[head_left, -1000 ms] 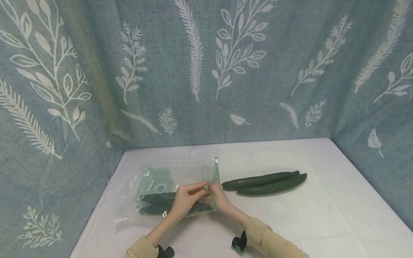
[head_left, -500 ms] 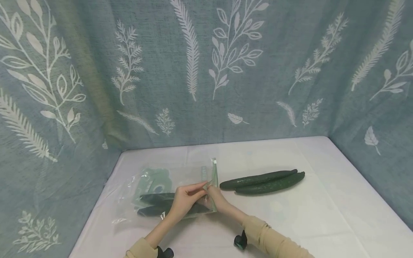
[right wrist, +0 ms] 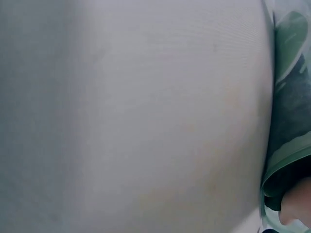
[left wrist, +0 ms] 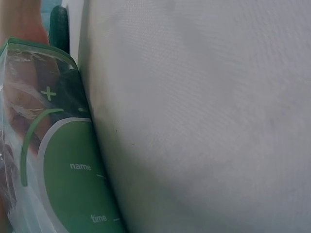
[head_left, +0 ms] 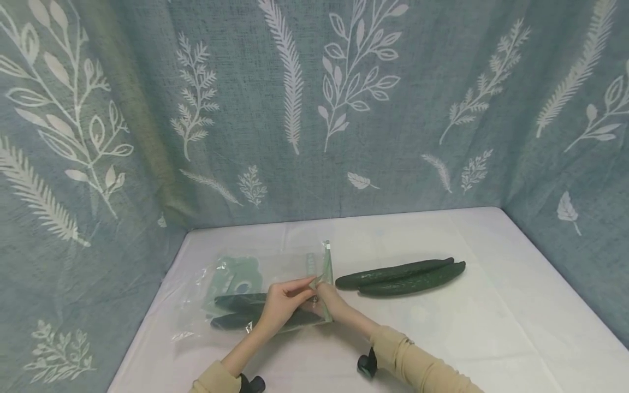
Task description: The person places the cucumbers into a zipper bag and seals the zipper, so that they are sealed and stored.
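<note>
Both hands, left hand (head_left: 282,302) and right hand (head_left: 330,299), pinch the clear green-printed plastic zip bag (head_left: 255,292) at the worktop's (head_left: 491,338) nine o'clock; press firmly along the seal, I judge.

The bag's green label (left wrist: 73,179) reads "name" and "time".

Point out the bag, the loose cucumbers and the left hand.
bag (head_left: 231,275), head view, printed green panel.
loose cucumbers (head_left: 403,274), head view, middle of the pair.
left hand (head_left: 282,303), head view, back of hand.
</note>
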The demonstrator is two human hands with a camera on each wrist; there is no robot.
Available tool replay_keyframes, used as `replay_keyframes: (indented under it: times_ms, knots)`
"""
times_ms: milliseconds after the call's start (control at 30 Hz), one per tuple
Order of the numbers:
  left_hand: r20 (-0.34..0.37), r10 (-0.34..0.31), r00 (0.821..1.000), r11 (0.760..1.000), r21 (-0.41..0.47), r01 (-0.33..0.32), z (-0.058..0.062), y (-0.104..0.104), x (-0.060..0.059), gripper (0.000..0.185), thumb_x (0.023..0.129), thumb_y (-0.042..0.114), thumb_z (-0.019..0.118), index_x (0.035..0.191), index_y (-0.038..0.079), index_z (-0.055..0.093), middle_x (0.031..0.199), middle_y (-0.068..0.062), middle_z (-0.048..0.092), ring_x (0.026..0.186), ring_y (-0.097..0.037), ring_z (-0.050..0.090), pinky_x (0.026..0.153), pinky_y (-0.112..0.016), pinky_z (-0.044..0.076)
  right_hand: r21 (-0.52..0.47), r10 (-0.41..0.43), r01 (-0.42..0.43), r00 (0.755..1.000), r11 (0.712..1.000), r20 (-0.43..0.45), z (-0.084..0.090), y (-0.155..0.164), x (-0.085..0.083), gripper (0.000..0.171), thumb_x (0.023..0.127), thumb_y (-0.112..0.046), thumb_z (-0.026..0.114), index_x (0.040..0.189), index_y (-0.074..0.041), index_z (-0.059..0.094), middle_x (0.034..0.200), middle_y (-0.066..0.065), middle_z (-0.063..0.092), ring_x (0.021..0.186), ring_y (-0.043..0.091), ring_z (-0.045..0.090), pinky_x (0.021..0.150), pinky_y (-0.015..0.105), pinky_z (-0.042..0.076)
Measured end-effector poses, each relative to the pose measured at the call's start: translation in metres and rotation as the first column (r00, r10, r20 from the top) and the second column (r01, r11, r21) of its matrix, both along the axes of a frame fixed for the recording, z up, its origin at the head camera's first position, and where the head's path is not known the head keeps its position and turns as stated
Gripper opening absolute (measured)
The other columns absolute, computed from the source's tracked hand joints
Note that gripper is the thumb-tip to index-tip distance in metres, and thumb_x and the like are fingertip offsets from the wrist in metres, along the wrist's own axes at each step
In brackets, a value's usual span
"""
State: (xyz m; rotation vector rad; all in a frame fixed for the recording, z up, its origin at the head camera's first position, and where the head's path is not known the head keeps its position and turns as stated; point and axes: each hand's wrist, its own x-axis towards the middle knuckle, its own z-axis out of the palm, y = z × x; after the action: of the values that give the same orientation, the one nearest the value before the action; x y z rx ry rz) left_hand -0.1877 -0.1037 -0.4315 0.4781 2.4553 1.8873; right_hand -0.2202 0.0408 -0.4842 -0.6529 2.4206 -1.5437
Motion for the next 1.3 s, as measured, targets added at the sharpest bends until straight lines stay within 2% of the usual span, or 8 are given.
replay_keyframes:
  times_ms: [300,433,600,700,833,933,1200,1300]
  knots:
    - [-0.063,-0.008,0.998,1.000,0.012,0.009,-0.028,-0.003,-0.012,0.030,0.077,0.013,0.068,0.106,0.006,0.065,0.102,-0.010,0.066,0.088,-0.011,0.064,0.074,-0.022,0.053,0.018,0.030,-0.029,0.998,0.999,-0.055,-0.002,0.001,-0.001,0.060,0.082,-0.038,0.057,0.132,-0.009,0.041,0.138,0.005,0.040,0.132,0.026,0.028,0.106,0.057,0.015]
    - [-0.130,-0.029,0.991,0.999,0.020,0.032,-0.032,-0.003,-0.014,0.031,0.078,0.019,0.068,0.107,0.008,0.065,0.100,-0.009,0.067,0.086,-0.012,0.065,0.070,-0.023,0.054,0.015,0.028,-0.027,0.997,1.000,-0.067,-0.004,0.001,-0.001,0.061,0.082,-0.040,0.056,0.134,-0.010,0.040,0.139,0.005,0.039,0.133,0.027,0.024,0.106,0.057,0.013]
    - [-0.200,-0.049,0.979,0.998,0.023,0.054,-0.035,-0.003,-0.014,0.029,0.079,0.018,0.067,0.107,0.010,0.065,0.098,-0.009,0.068,0.084,-0.012,0.065,0.068,-0.023,0.055,0.018,0.020,-0.019,0.999,1.000,-0.050,-0.004,0.000,0.001,0.061,0.083,-0.041,0.056,0.133,-0.010,0.041,0.138,0.004,0.041,0.131,0.025,0.029,0.106,0.054,0.020]
    - [-0.161,-0.045,0.986,0.998,0.025,0.050,-0.034,-0.003,-0.013,0.030,0.079,0.018,0.067,0.107,0.008,0.065,0.098,-0.009,0.068,0.085,-0.013,0.065,0.068,-0.023,0.055,0.018,0.022,-0.021,0.999,1.000,-0.047,-0.004,0.001,0.002,0.061,0.083,-0.040,0.057,0.133,-0.009,0.041,0.137,0.005,0.042,0.131,0.026,0.030,0.105,0.053,0.023]
    - [-0.068,-0.026,0.997,0.999,0.034,0.028,-0.032,-0.003,-0.013,0.031,0.077,0.019,0.069,0.106,0.007,0.065,0.098,-0.010,0.067,0.086,-0.014,0.065,0.069,-0.022,0.054,-0.002,0.045,-0.045,0.998,0.999,-0.046,-0.003,0.003,0.002,0.062,0.083,-0.037,0.057,0.136,-0.011,0.037,0.141,0.006,0.036,0.133,0.027,0.024,0.104,0.058,0.018]
    - [-0.048,-0.020,0.999,1.000,0.023,0.021,-0.031,-0.002,-0.013,0.031,0.078,0.015,0.069,0.107,0.006,0.065,0.099,-0.011,0.067,0.087,-0.014,0.065,0.068,-0.020,0.054,-0.022,0.063,-0.064,0.997,0.998,-0.049,-0.001,0.005,0.001,0.064,0.083,-0.036,0.057,0.137,-0.011,0.034,0.143,0.007,0.032,0.134,0.029,0.020,0.104,0.061,0.013]
    - [-0.061,-0.033,0.998,0.999,-0.013,0.032,-0.009,0.001,-0.001,0.029,0.078,0.005,0.066,0.106,-0.003,0.063,0.102,-0.018,0.064,0.089,-0.015,0.065,0.074,-0.021,0.053,0.093,0.018,-0.008,0.994,0.996,-0.106,0.000,0.010,0.001,0.052,0.081,-0.037,0.059,0.123,-0.008,0.051,0.129,0.005,0.052,0.121,0.022,0.045,0.102,0.043,0.034]
    - [-0.015,-0.034,0.999,0.999,0.004,0.034,-0.005,0.001,0.001,0.029,0.079,0.005,0.066,0.107,-0.003,0.063,0.101,-0.018,0.065,0.090,-0.018,0.064,0.075,-0.020,0.053,0.134,-0.015,0.033,0.991,0.990,-0.129,-0.001,0.014,0.000,0.045,0.079,-0.036,0.062,0.114,-0.007,0.058,0.120,0.006,0.058,0.116,0.022,0.051,0.099,0.041,0.039]
